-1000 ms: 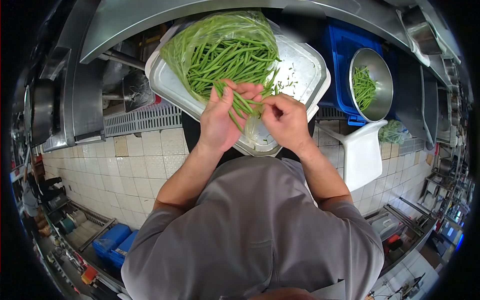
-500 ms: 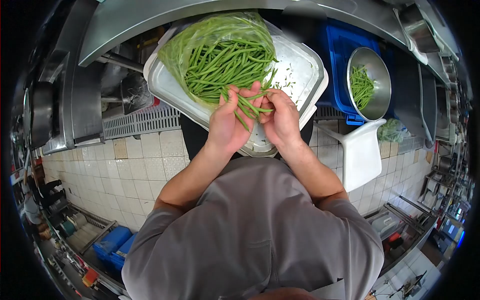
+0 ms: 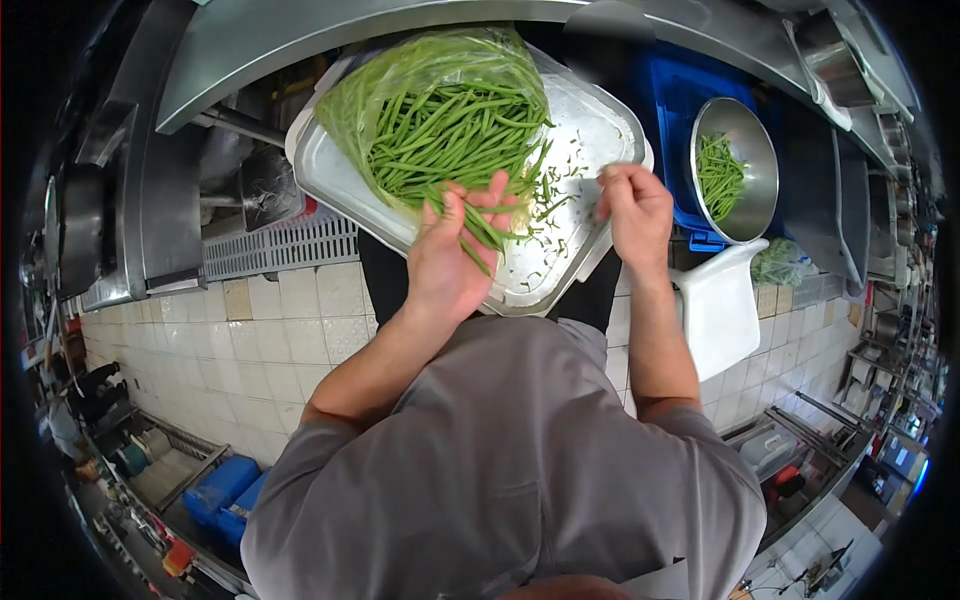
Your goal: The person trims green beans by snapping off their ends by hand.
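My left hand (image 3: 447, 262) is closed around a small bunch of green beans (image 3: 482, 231), which stick out past the thumb and fingers. Just beyond it lies a large heap of green beans (image 3: 455, 130) in a clear plastic bag (image 3: 345, 110). The bag rests on a metal tray (image 3: 612, 135), where snapped-off bean tips (image 3: 545, 245) are scattered over the right part. Above the tray's right edge, my right hand (image 3: 640, 215) is held with curled fingers; whatever may be between them is too small to make out.
To the right, a steel bowl (image 3: 765, 165) with trimmed green beans (image 3: 719, 178) sits on a blue crate (image 3: 672, 90). A white plastic stool (image 3: 722, 315) stands in front of it. A steel counter edge (image 3: 400, 22) crosses the far side. Bagged greens (image 3: 778, 262) lie behind the stool.
My right hand has moved away from my left, to the tray's right edge. My left hand keeps the bunch of beans and has shifted slightly left. More bean tips on the tray are now uncovered.
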`<state>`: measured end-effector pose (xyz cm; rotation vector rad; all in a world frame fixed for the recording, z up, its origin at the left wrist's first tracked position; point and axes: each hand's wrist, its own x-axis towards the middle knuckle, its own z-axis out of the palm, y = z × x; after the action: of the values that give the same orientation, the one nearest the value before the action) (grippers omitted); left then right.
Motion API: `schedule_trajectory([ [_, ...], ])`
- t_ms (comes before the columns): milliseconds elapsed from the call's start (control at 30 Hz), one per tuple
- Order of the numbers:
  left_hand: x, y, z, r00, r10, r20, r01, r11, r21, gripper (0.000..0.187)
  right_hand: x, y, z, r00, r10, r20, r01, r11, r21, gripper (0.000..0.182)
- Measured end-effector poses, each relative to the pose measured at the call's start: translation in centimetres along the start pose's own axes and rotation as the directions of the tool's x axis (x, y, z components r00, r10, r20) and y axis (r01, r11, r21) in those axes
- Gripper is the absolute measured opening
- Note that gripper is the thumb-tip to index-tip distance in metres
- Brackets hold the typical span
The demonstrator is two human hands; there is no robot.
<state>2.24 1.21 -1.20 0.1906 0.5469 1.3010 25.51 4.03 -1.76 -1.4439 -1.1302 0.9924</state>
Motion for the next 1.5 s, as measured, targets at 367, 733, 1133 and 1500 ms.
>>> schedule_trajectory([
  [367, 0.5, 1.6, 0.4, 0.982, 0.099, 0.162, -0.115, 0.989, 0.093, 0.015, -4.1, -1.0, 3.7, 0.776, 0.198, 0.598, -0.459, 0.828, 0.321, 0.016],
  [733, 0.2, 2.3, 0.4, 0.978, -0.013, 0.208, -0.014, 0.992, 0.129, 0.015, -4.3, -1.1, 4.2, 0.772, 0.143, 0.619, -0.329, 0.924, 0.196, 0.011],
  [1133, 1.3, 1.9, -0.1, 0.992, 0.093, 0.08, -0.098, 0.993, 0.061, 0.017, -5.4, -2.3, 5.5, 0.931, -0.046, 0.363, -0.003, 0.991, 0.135, 0.021],
  [1500, 0.8, 1.1, 0.1, 0.988, 0.122, 0.097, -0.131, 0.986, 0.103, 0.017, -4.4, -2.8, 6.6, 0.888, -0.292, 0.356, 0.363, 0.92, -0.151, 0.019],
])
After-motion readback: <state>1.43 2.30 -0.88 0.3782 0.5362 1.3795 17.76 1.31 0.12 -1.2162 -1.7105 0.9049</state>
